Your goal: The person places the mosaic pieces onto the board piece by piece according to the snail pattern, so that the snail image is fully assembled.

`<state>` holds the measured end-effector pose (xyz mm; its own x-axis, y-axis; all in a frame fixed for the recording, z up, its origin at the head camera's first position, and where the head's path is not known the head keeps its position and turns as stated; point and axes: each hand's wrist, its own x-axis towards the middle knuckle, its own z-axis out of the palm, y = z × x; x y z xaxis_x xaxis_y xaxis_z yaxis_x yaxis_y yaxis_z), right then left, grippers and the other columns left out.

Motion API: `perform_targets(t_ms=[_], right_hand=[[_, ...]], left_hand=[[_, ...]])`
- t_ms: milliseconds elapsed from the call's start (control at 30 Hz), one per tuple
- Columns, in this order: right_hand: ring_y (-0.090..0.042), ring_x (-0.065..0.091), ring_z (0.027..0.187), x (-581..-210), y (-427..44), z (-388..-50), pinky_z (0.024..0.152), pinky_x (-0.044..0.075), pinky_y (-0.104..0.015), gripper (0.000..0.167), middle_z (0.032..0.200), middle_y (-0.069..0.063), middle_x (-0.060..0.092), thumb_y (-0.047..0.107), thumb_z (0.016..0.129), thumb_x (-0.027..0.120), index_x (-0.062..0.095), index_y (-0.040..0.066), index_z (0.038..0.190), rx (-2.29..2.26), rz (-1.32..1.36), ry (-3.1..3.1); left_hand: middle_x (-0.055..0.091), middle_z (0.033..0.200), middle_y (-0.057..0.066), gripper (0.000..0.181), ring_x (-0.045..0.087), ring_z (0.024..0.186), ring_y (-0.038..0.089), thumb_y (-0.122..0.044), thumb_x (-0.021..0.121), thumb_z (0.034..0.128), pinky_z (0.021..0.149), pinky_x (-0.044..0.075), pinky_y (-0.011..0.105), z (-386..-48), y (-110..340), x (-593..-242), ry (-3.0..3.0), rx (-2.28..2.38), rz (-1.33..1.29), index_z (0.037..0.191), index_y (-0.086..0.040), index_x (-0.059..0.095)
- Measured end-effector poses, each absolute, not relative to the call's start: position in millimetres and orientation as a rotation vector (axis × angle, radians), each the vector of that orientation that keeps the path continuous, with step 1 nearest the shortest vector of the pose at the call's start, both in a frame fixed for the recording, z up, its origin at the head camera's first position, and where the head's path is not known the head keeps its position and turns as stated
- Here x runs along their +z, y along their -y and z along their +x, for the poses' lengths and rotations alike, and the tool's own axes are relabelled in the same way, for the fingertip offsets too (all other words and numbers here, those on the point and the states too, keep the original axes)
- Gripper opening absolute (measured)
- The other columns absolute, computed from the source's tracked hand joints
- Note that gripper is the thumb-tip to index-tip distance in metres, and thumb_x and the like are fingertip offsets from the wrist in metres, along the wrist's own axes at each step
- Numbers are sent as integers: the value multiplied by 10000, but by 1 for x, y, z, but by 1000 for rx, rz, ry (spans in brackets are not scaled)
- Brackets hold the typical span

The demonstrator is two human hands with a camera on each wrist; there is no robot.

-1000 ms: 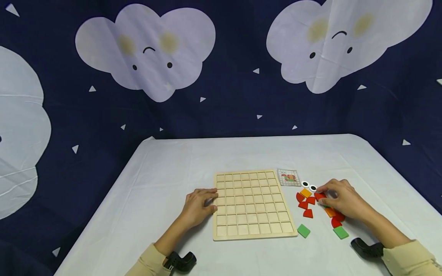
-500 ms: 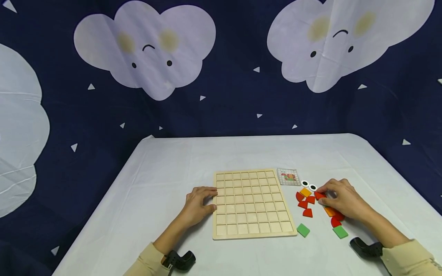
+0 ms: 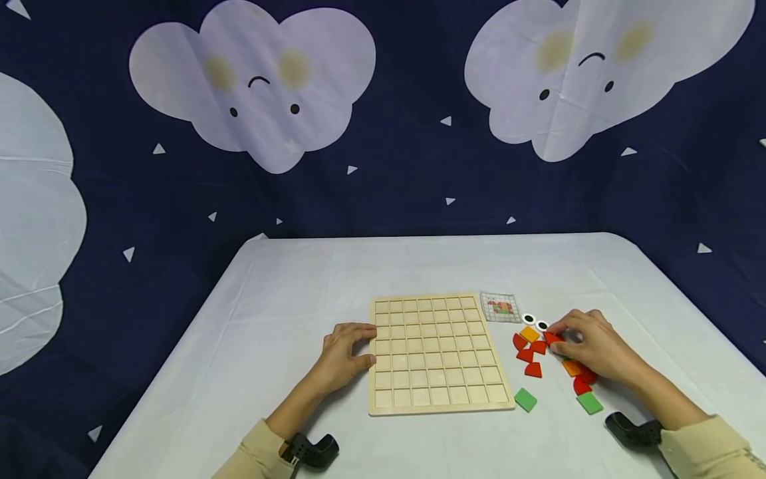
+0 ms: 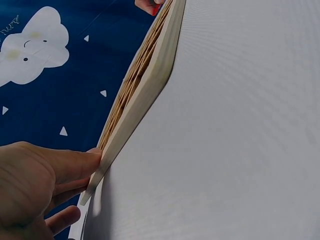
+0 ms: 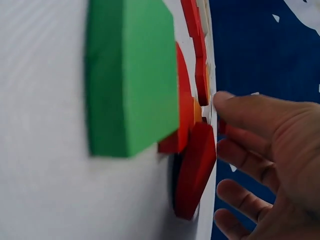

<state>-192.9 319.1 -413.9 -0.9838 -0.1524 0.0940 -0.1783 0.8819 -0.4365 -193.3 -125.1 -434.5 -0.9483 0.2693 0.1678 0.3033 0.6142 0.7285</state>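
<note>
The left hand [image 3: 345, 359] rests at the left edge of a wooden grid board [image 3: 439, 409]. Its thumb and fingertips touch the rim, fingers mostly straight, as the left wrist view also shows. To the board's right, the right hand [image 3: 592, 346] pinches a red tile [image 3: 551, 338] between thumb and fingers, low over the loose pieces. Under and beside that hand lie an orange tile [image 3: 572, 368] and red quarter-round tiles [image 3: 582, 385]; it partly hides some. A green square tile [image 5: 150, 75] looms large in the right wrist view.
A small picture card [image 3: 501, 308] lies at the board's upper right corner. Two white eye discs [image 3: 528, 319], another orange tile [image 3: 529, 334], several red tiles [image 3: 533, 370] and a green tile [image 3: 526, 400] lie between board and right hand. White cloth [image 3: 287, 299] covers the table.
The right hand has shifted very slightly left with the red tile at its fingertips. The left hand stays at the board's edge.
</note>
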Motion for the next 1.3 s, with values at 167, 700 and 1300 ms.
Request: perform_targets(t_ms=[167, 700, 1300], right_hand=[[-232, 405, 979, -406, -307, -195, 741, 355, -330, 258, 1053, -81, 647, 236, 800, 725, 704, 117, 1028, 750, 305, 2974], [-236, 426, 984, -393, -237, -215, 757, 341, -336, 199, 1058, -44, 653, 195, 791, 728, 716, 135, 980, 856, 440, 2892], [-173, 430, 859, -405, -190, -235, 737, 327, -298, 234, 922, 21, 645, 248, 737, 765, 729, 155, 947, 826, 484, 2919]], left_hand=[[585, 1307, 32, 440, 392, 1289, 266, -107, 736, 765, 1038, 216, 497, -193, 125, -434, 2792, -1252, -496, 1189, -50, 636], [568, 1344, 43, 448, 391, 1296, 281, -114, 719, 789, 1043, 217, 519, -193, 125, -433, 2807, -1218, -522, 1221, -47, 620], [571, 1341, 59, 446, 414, 1284, 288, -105, 719, 789, 1045, 221, 528, -193, 125, -431, 2807, -1216, -521, 1217, -35, 619]])
